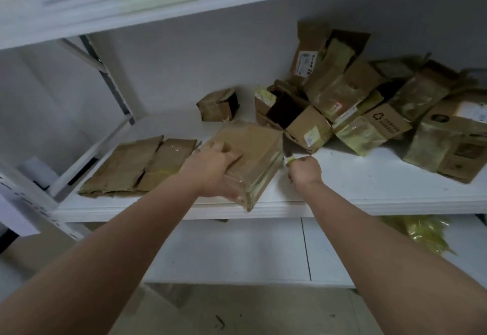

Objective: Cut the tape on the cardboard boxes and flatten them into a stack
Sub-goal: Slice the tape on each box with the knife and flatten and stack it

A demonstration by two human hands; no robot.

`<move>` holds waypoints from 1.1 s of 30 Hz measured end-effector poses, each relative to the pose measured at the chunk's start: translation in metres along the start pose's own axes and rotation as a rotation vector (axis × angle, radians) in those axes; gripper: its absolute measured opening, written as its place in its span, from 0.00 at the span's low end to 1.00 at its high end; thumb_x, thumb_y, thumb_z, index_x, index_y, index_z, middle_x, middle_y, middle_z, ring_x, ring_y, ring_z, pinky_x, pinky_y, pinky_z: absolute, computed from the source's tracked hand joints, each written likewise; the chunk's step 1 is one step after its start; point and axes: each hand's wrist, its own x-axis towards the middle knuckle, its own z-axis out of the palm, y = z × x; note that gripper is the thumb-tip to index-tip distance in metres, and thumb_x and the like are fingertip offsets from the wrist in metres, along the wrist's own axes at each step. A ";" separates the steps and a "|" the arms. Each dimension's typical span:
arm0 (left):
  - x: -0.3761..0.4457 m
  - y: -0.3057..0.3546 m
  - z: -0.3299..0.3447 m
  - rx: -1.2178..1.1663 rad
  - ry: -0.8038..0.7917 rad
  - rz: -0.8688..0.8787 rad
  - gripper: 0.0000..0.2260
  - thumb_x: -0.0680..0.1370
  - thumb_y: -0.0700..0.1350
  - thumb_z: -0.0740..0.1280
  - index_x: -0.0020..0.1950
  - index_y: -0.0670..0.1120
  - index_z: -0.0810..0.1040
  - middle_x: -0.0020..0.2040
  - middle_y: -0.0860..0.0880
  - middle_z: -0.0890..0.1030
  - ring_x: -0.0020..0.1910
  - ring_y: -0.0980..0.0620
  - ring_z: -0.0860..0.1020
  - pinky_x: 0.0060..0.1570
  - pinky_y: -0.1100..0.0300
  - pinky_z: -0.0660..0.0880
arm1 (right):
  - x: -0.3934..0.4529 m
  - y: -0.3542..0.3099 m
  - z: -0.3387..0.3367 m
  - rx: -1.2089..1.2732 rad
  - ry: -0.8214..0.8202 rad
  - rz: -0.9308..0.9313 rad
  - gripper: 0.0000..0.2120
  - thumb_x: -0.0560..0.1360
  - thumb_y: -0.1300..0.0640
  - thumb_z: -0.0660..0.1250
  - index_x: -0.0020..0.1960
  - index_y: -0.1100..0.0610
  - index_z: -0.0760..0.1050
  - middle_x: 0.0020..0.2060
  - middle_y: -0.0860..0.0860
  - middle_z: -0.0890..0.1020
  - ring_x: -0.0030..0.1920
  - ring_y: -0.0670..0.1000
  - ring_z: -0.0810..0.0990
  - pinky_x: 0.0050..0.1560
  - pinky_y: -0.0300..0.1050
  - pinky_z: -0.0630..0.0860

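The left hand (218, 161) lay spread on top of a taped box (250, 155) at the front edge of the shelf (369, 176), its grip wrapped over the near side, likely to pin the box against the cut. The right hand (305, 168) had its grip clenched on a yellow-handled knife (288, 157), blade up against the box's right edge where the tape ran. To the left lay flattened boxes (139, 166), apparently the start of the stack. Farther back sat a heap of boxes (369, 103); one bore a recycling symbol (378, 117), its lettering and the other labels too blurred to read
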 end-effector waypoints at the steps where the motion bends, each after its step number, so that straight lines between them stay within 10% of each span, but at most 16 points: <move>1: 0.002 -0.002 0.002 -0.022 -0.045 0.012 0.46 0.66 0.66 0.73 0.78 0.57 0.55 0.76 0.47 0.58 0.75 0.43 0.57 0.71 0.45 0.60 | 0.003 0.001 0.002 0.012 -0.003 0.010 0.06 0.71 0.58 0.62 0.44 0.60 0.73 0.39 0.60 0.77 0.39 0.58 0.76 0.39 0.49 0.71; 7: 0.005 -0.006 0.008 -0.202 -0.131 0.004 0.36 0.77 0.50 0.69 0.78 0.59 0.51 0.79 0.50 0.52 0.78 0.45 0.48 0.76 0.48 0.49 | 0.012 -0.001 0.008 0.027 -0.010 0.022 0.02 0.72 0.63 0.56 0.43 0.57 0.66 0.36 0.56 0.70 0.35 0.53 0.69 0.30 0.40 0.62; 33: 0.011 0.005 0.012 0.010 -0.114 0.003 0.28 0.82 0.56 0.56 0.79 0.58 0.47 0.79 0.46 0.50 0.77 0.39 0.53 0.72 0.47 0.58 | -0.042 -0.001 0.018 0.067 -0.099 -0.007 0.11 0.71 0.68 0.59 0.48 0.67 0.78 0.29 0.54 0.70 0.29 0.52 0.65 0.29 0.41 0.60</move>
